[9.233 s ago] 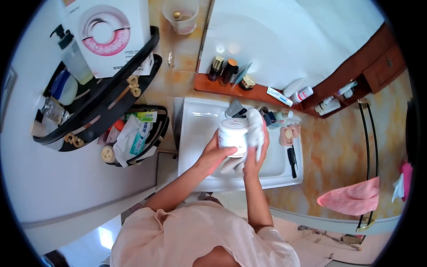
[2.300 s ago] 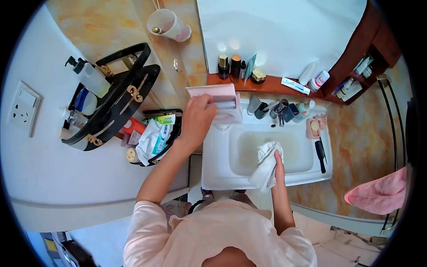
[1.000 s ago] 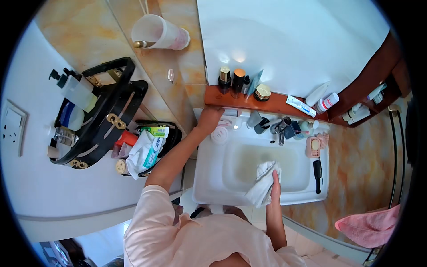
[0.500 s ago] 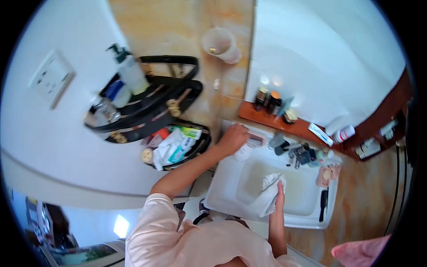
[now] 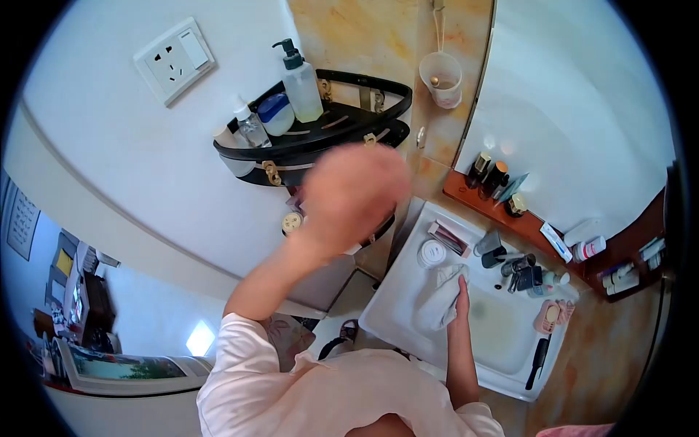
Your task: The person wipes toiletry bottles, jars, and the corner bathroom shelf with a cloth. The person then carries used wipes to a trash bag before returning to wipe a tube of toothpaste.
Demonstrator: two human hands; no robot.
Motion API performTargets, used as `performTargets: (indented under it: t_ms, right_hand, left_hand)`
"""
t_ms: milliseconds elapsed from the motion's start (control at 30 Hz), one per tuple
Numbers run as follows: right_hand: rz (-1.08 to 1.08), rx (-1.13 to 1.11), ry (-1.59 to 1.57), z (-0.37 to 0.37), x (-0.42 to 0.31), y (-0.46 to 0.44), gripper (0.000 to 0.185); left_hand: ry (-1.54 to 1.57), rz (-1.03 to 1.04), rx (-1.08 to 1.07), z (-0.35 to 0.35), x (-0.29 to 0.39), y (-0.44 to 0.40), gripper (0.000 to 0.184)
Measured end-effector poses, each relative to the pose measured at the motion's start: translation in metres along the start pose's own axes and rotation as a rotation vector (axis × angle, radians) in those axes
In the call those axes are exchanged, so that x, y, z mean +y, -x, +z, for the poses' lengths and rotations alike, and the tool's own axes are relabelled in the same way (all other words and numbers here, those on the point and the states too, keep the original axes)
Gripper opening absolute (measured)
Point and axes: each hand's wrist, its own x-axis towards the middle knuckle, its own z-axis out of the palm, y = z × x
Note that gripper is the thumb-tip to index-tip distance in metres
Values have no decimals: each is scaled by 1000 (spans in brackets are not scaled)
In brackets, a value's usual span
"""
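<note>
My left hand (image 5: 353, 193) is raised in front of the black corner shelf (image 5: 328, 131), blurred by motion, its fingers not distinct. It hides most of the lower shelf. My right hand (image 5: 461, 302) holds a white cloth (image 5: 440, 298) over the near left part of the white sink (image 5: 393, 306). Behind the cloth, on the sink's back left corner, stand a round white jar (image 5: 432, 253) and an open pinkish box (image 5: 450, 238).
On the upper shelf stand a pump bottle (image 5: 302, 87), a blue-lidded jar (image 5: 276, 113) and a clear bottle (image 5: 252, 127). Bottles line the wooden ledge (image 5: 466, 193) under the mirror. A black comb (image 5: 538, 362) and a pink soap dish (image 5: 547, 317) lie at the sink's right side.
My left hand has left the pinkish box and moved up and left to the corner shelf. The view has turned left. My right hand still holds the cloth.
</note>
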Motion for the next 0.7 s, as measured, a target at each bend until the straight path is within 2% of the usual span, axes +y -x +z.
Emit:
performTargets:
  t_ms: [67,100,133,233,333,467,567,700]
  right_hand:
    - [-4,-24,-16,8,1,-6,45]
    - [-19,-29,-26,8,2,-5,45]
    - [-33,-32,-35,8,3,-4,45]
    - [-3,-76,-43,21,3,13,45]
    - [-32,-88,-61,18,7,13,46]
    - [-34,-66,-7,20,6,17,44]
    - [-39,-98,-29,29,5,24,43]
    - [-32,-138,-64,42,4,35,42]
  left_hand:
    - [-147,-280,164,-37,-9,-28,23]
    - [-204,-411,150,-52,-21,-40,23]
    - [-288,-531,96,-62,-37,-47,26]
    - [-582,-672,-146,-76,-88,-53,49]
    - [-494,-842,-317,-71,-116,-56,64]
    - [-461,-927,-462,-63,-151,-60,77]
    - [-365,-896,-466,-59,-166,-56,59]
    - [-355,-891,-471,-50,-181,-51,59]
